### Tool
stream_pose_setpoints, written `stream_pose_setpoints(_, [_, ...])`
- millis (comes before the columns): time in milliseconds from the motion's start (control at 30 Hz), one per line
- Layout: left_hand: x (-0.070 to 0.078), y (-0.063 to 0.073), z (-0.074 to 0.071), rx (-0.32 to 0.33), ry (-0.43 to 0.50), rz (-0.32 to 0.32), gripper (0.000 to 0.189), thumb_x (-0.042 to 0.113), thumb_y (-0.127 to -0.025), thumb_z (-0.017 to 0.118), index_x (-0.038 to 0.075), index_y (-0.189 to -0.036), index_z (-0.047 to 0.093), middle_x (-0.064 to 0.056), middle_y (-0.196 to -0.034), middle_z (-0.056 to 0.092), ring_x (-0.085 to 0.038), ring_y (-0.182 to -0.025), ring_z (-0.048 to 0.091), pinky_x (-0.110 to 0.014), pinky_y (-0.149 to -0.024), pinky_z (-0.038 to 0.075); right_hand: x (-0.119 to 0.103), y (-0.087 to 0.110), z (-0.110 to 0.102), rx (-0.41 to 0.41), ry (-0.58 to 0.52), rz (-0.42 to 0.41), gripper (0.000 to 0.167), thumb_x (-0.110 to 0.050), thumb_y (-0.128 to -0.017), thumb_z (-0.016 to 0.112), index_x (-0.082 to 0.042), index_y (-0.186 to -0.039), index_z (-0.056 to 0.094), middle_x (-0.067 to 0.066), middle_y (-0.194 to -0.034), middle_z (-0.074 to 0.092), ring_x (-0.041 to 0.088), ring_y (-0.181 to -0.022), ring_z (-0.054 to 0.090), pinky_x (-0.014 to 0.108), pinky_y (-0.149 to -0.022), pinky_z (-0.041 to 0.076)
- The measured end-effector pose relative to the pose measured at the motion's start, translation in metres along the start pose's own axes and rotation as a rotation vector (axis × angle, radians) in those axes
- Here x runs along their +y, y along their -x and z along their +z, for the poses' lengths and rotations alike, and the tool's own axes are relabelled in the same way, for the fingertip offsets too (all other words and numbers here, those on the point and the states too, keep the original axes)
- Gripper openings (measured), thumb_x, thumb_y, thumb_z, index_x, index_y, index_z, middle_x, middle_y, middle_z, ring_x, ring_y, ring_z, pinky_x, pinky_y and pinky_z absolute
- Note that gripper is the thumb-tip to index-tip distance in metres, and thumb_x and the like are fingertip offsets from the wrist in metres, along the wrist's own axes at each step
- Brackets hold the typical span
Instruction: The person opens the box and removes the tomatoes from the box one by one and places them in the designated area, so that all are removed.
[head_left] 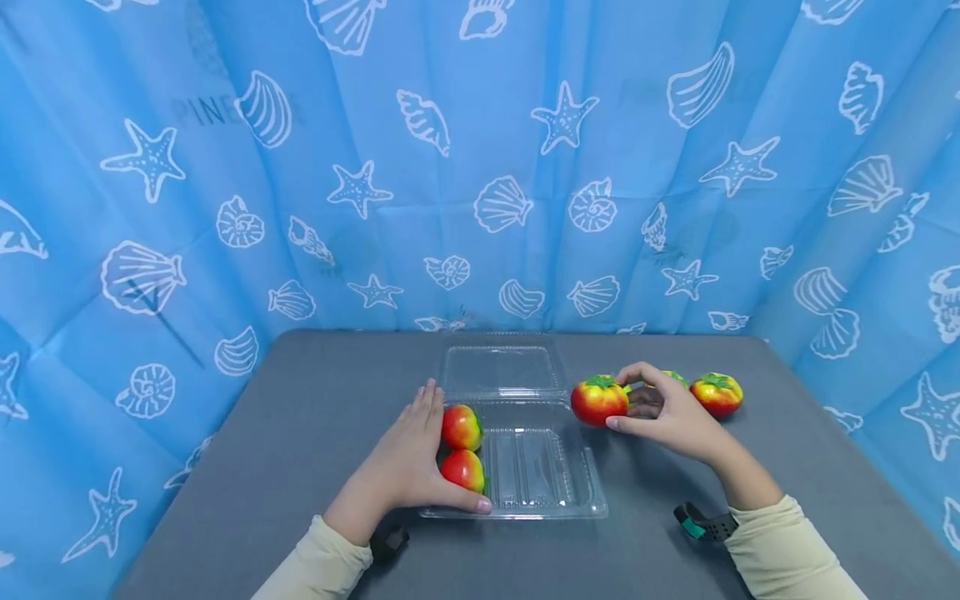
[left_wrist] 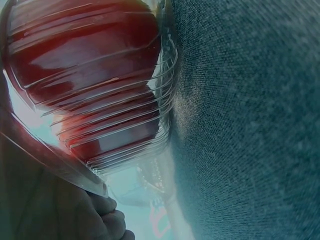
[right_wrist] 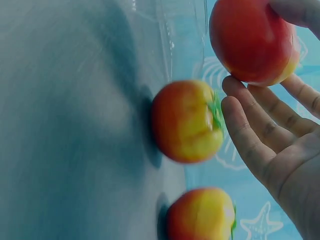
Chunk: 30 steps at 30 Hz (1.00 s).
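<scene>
In the head view, my right hand (head_left: 671, 417) holds a glossy red-and-yellow fruit (head_left: 598, 402) with a green leafy top, like a tomato or persimmon. Thumb and fingers pinch it above the table, near the right rim of the clear plastic container (head_left: 588, 507). My left hand (head_left: 408, 462) rests along the container's left side, fingers straight and thumb at the front edge. Two similar fruits, a back one (head_left: 461, 428) and a front one (head_left: 462, 471), lie inside beside that hand. The left wrist view shows their red sides (left_wrist: 85, 60) through the ribbed wall.
The container's hinged lid (head_left: 501, 368) lies folded open toward the back. Right of the container, two more fruits sit on the grey table (head_left: 330, 392): one (head_left: 717, 395) in full view, another (head_left: 675, 377) mostly behind my right hand. A blue shell-patterned curtain (head_left: 450, 208) hangs behind.
</scene>
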<state>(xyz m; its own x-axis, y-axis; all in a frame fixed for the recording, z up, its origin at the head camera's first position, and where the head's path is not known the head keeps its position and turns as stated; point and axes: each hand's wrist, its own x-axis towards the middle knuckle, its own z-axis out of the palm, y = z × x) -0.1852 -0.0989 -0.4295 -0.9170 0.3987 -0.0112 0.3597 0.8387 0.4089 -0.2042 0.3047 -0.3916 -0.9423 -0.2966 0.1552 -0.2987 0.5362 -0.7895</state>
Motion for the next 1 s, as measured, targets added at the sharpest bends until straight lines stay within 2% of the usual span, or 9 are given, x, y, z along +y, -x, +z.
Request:
stream_pose_setpoints(167, [0.001,-0.001,-0.003,-0.004,-0.004,0.001,0.154,0.094,-0.059,0.073,0.007,-0.171,0.015,-0.011,-0.181,0.006,-0.033,-0.168,0.006,-0.056,-0.132,0.025,0.006,0.01,-0.009,0.026,0.019,0.033,0.049,-0.021,-0.092,0.085,-0.008,-0.128,0.055,0.014,-0.127,0.06,0.028,-0.11,0.07,0.022,-0.087,0.062])
stream_pose_setpoints(267, [0.001,-0.002,-0.003,-0.009,-0.002,0.003,0.153,0.093,-0.06,0.074,0.007,-0.171,0.015,-0.011,-0.181,0.005,-0.033,-0.168,0.006,-0.056,-0.132,0.024,0.01,0.012,-0.013,0.023,0.023,0.033,0.048,-0.02,-0.093,0.084,-0.007,-0.128,0.055,0.015,-0.127,0.06,0.029,-0.11,0.07,0.021,-0.087,0.062])
stream_pose_setpoints(500, [0.0,-0.003,-0.001,-0.014,0.014,-0.011,0.151,0.091,-0.06,0.076,0.008,-0.171,0.015,-0.01,-0.181,0.007,-0.033,-0.168,0.006,-0.057,-0.132,0.025,0.015,0.01,-0.017,-0.011,-0.007,0.044,0.048,-0.02,-0.093,0.084,-0.006,-0.128,0.054,0.017,-0.129,0.058,0.032,-0.112,0.068,0.021,-0.087,0.062])
stream_pose_setpoints(633, [0.001,-0.003,-0.002,-0.015,0.016,-0.015,0.152,0.093,-0.059,0.075,0.009,-0.171,0.015,-0.01,-0.181,0.006,-0.032,-0.168,0.006,-0.057,-0.132,0.025,0.019,0.009,-0.018,-0.018,-0.005,0.039,0.047,-0.018,-0.092,0.084,-0.005,-0.127,0.055,0.017,-0.127,0.058,0.034,-0.112,0.068,0.025,-0.088,0.063])
stream_pose_setpoints(1000, [0.001,-0.002,-0.002,-0.021,0.008,-0.014,0.151,0.093,-0.06,0.074,0.008,-0.171,0.015,-0.01,-0.181,0.006,-0.032,-0.168,0.006,-0.056,-0.133,0.024,0.032,0.007,-0.017,-0.068,-0.012,0.049,0.049,-0.019,-0.09,0.086,-0.005,-0.125,0.055,0.018,-0.126,0.056,0.032,-0.108,0.07,0.026,-0.087,0.064])
